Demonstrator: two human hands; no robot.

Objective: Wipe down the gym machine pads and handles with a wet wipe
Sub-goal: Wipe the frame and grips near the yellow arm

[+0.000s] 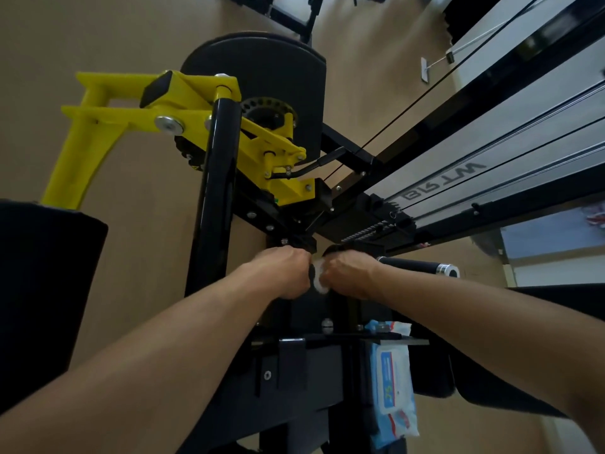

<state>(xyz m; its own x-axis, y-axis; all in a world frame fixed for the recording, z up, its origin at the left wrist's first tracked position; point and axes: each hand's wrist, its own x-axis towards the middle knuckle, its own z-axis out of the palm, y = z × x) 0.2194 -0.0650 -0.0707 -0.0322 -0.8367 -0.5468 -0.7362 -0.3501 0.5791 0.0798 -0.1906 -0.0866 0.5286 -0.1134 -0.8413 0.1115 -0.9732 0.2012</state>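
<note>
We have both arms stretched forward over the black steel frame of the gym machine (209,198), and the two hands meet close together at its middle. Our left hand (283,271) is curled into a fist around a dark part of the machine, though what exactly it grips is hidden under the fingers. Our right hand (348,273) is closed on a crumpled white wet wipe (319,276), which bulges out between the two hands and presses against the black fitting there. Just beyond the right hand a black cylindrical handle with a silver end cap (422,267) sticks out to the right, untouched. Below the hands, a white and blue soft pack of wet wipes (391,385) lies on the dark machine body, near the right forearm. A yellow painted lever arm (98,132) runs off to the left, in front of a black round cam disc (262,70), and a black padded cushion (42,283) fills the left edge. Thin black cables (425,93) cross the tan floor (65,44).
</note>
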